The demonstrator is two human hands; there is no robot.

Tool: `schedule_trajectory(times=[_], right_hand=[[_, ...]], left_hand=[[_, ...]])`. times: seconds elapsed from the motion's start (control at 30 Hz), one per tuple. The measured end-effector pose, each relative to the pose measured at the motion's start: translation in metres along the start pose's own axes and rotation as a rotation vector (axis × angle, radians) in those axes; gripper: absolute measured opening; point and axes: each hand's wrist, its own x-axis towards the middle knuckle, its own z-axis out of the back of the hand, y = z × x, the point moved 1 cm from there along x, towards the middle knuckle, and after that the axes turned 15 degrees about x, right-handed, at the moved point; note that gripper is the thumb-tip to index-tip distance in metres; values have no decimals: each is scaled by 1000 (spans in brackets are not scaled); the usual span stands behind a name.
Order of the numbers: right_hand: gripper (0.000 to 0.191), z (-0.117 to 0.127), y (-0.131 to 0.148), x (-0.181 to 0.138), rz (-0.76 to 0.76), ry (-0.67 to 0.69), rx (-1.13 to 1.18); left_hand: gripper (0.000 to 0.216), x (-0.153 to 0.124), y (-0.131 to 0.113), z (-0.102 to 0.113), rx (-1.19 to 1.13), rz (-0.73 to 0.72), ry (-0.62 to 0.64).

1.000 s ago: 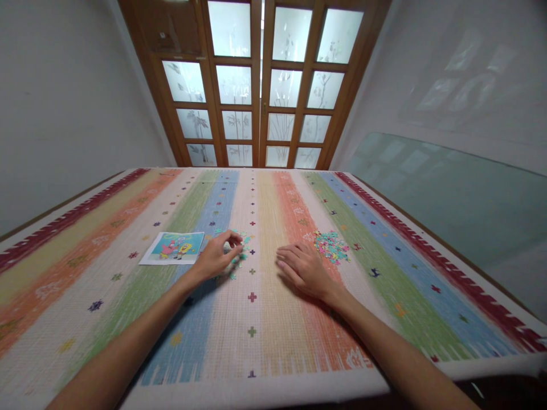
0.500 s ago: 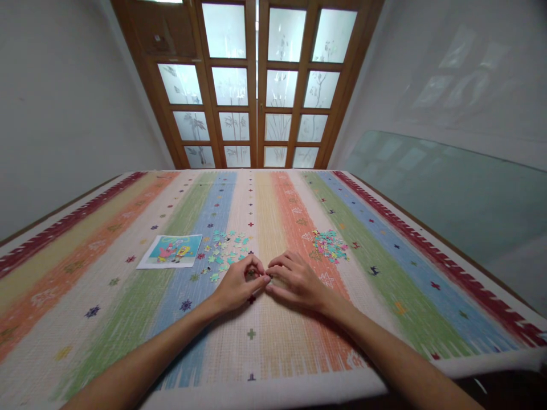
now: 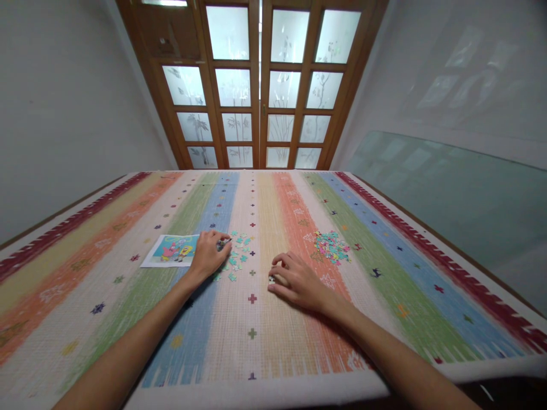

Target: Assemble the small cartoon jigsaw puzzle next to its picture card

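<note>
My left hand [image 3: 209, 254] is over the loose group of jigsaw pieces [image 3: 240, 240]. Its fingers curl down and close around a small dark-and-white piece at the fingertips, partly hidden by the hand. Farther right, my right hand [image 3: 298, 281] rests on the cloth with thumb and fingers pinched on a small jigsaw piece [image 3: 271, 279]. Just left of my left hand lies a printed picture [image 3: 168, 251] of cartoon figures, its right edge covered by the hand.
A denser heap of mixed jigsaw pieces [image 3: 332, 247] lies beyond my right hand. Everything rests on a striped tablecloth [image 3: 231, 330]. A glass-paned wooden door [image 3: 260, 131] stands past the table's far edge, with a pale green glass panel [image 3: 453, 193] along the right wall.
My left hand has parted from my right hand and moved left and farther away, onto the scattered pieces. My right hand has stayed nearly in place. The view has shifted slightly.
</note>
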Motion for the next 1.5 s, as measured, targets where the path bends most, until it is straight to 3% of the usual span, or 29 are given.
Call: schedule_trajectory(times=[0.4, 1.13, 1.3, 1.5], right_hand=[[10, 1, -1, 0, -12, 25, 9], [22, 2, 1, 1, -47, 20, 16], [22, 4, -1, -1, -69, -20, 65], [42, 4, -1, -2, -43, -86, 221]], left_hand=[[27, 9, 11, -10, 115, 45, 46], [8, 11, -4, 1, -79, 100, 38], [16, 2, -20, 14, -260, 73, 44], [18, -30, -67, 16, -567, -41, 176]])
